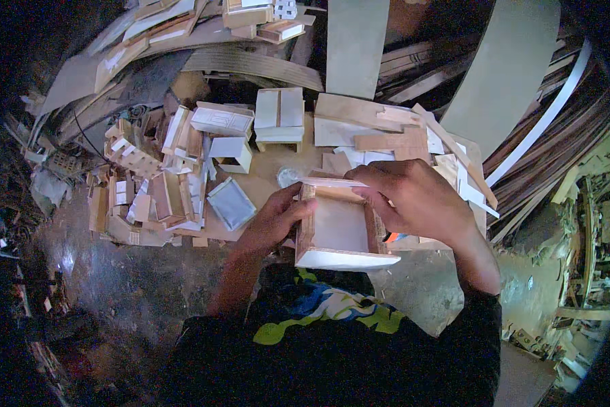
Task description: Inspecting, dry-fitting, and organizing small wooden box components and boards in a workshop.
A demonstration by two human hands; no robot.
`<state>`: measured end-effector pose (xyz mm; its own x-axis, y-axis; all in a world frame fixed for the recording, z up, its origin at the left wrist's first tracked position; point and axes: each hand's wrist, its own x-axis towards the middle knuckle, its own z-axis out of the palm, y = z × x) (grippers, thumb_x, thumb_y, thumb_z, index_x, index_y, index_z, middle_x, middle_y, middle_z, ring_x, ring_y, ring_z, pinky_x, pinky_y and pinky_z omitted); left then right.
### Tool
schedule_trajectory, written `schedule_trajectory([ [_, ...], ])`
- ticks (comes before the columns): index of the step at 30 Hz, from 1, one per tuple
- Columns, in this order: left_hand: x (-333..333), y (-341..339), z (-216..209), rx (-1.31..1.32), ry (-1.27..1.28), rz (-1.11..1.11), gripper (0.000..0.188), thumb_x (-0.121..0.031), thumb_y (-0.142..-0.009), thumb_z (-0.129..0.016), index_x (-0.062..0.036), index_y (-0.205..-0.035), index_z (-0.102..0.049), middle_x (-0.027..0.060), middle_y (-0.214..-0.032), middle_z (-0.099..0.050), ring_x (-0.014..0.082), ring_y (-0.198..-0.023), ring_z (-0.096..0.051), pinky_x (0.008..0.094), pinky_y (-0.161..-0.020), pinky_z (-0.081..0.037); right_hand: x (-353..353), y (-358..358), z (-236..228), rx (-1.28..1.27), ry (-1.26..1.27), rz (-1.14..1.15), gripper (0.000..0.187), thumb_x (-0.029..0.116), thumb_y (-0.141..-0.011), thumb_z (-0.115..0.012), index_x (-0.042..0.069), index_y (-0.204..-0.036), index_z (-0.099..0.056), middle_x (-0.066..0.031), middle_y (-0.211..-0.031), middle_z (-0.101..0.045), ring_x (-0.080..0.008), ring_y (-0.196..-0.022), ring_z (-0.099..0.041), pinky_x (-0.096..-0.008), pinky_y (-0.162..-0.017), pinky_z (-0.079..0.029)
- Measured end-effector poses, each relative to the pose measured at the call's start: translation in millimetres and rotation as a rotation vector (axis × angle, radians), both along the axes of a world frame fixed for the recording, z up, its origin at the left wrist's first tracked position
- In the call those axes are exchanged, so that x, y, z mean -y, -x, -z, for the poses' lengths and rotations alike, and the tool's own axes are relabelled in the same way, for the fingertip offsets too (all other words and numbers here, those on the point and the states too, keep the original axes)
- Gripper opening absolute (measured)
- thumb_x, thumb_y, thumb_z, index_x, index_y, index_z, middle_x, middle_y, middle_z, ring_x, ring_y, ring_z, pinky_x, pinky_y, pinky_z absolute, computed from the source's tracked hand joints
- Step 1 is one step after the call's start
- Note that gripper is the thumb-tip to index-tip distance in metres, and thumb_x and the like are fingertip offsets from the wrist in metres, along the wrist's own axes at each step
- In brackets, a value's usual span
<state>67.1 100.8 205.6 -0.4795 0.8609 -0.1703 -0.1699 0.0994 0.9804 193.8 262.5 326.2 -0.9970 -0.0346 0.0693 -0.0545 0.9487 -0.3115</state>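
Where the box (pixel 341 227) overlaps, the left hand (pixel 276 216) disappears.

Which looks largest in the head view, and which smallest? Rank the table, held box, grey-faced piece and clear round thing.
1. Table
2. Held box
3. Grey-faced piece
4. Clear round thing

The held box seems nearer the camera, so true size is unsure.

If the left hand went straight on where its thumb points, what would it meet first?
The left hand would most likely meet the left wall of the open wooden box, where its thumb rests. Its other fingertips are mostly hidden, so their line is unclear.
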Motion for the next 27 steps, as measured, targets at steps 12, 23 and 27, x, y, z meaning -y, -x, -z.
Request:
schedule_trajectory([
  [12,24.8,14.7,11.8,0.099,0.076,0.110,0.042,-0.025,-0.079,-0.054,-0.0017,-0.113,-0.045,0.0020,-0.082,-0.054,0.0083,-0.066,-0.053,0.0228,-0.057,-0.044,30.1,11.7,11.3,-0.006,-0.014,0.015,0.018,0.010,-0.078,-0.053,0.004,-0.094,-0.057,-0.0172,-0.074,-0.059,-0.0327,-0.069,-0.058,-0.0390,-0.063,-0.046],
  [23,33.4,15.0,0.1,0.249,-0.037,0.046,0.043,-0.023,-0.078,-0.054,0.0029,-0.112,-0.045,0.0061,-0.092,-0.054,0.0125,-0.080,-0.053,0.0251,-0.070,-0.044,39.8,13.0,5.3,0.012,0.000,0.044,0.018,0.009,-0.077,-0.053,0.005,-0.094,-0.057,-0.0168,-0.077,-0.059,-0.0328,-0.070,-0.058,-0.0394,-0.064,-0.046],
  [27,35.9,15.0,-4.1,0.214,-0.021,0.003,0.042,-0.023,-0.079,-0.054,0.0024,-0.111,-0.046,0.0060,-0.091,-0.055,0.0128,-0.079,-0.054,0.0252,-0.069,-0.044,44.2,15.1,4.4,-0.038,-0.024,0.019,0.018,0.009,-0.077,-0.052,0.005,-0.094,-0.057,-0.0167,-0.076,-0.059,-0.0326,-0.070,-0.058,-0.0394,-0.064,-0.046],
])
